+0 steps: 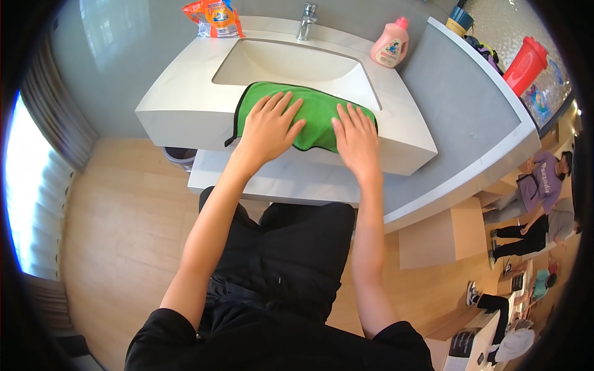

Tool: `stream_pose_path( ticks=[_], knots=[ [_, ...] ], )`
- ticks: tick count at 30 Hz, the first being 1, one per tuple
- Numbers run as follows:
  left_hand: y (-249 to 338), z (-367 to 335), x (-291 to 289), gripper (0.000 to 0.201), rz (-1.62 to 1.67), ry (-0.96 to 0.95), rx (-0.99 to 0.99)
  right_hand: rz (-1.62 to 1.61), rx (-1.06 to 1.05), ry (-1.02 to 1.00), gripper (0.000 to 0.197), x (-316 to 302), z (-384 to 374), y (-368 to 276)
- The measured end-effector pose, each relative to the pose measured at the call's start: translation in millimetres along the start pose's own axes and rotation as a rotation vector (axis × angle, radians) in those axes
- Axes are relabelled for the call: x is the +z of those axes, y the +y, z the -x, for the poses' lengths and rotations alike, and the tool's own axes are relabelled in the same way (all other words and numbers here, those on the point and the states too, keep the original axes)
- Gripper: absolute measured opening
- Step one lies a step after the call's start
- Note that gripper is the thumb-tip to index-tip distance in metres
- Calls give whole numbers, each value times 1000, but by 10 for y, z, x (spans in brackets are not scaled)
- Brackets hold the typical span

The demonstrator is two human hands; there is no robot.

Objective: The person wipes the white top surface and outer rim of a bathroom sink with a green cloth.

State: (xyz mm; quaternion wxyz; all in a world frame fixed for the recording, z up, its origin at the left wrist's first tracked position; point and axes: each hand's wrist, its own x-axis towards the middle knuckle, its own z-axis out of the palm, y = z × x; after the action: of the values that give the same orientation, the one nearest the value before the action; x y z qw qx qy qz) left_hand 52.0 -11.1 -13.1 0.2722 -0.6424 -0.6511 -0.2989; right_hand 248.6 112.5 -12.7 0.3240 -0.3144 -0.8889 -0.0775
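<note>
Sink counter (185, 83), outspread hands (268, 128) (359, 141), green cloth (318, 117) beneath

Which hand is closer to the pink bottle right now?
Right. The right hand rests on the right part of the green cloth, toward the pink bottle's side; the left hand rests on the cloth's left part, farther from the bottle.

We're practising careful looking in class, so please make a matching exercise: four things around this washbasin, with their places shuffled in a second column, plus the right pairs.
Things
1. green cloth
2. faucet
3. pink bottle
4. bin

Places
A. on the counter, right of the basin
B. partly hidden below the counter
C. under the left hand and right hand
D. behind the basin

Pairs: 1-C, 2-D, 3-A, 4-B
</note>
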Motion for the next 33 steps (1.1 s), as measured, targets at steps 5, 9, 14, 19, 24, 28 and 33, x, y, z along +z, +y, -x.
stream_pose_path(
  ticks=[5,9,14,19,24,28,33],
  knots=[
    [217,203,-309,48,11,-34,-57,26,-15,66,53,-147,278,-294],
    [161,275,-357,48,5,44,-14,-4,7,53,55,-187,308,-376],
    [95,185,-270,46,-17,-4,-70,-60,12,-10,58,-149,155,-403],
    [-179,1,-78,47,-41,-25,-84,-72,0,-83,66,66,-151,-353],
    [-513,-231,163,43,-47,-142,-108,-23,92,-185,70,315,-509,-366],
    [-698,-470,280,37,-178,-372,-5,-31,125,-313,63,337,-823,-281],
    [-1012,-627,401,36,-105,-639,-120,-41,179,-550,64,352,-1112,-334]
  ],
)
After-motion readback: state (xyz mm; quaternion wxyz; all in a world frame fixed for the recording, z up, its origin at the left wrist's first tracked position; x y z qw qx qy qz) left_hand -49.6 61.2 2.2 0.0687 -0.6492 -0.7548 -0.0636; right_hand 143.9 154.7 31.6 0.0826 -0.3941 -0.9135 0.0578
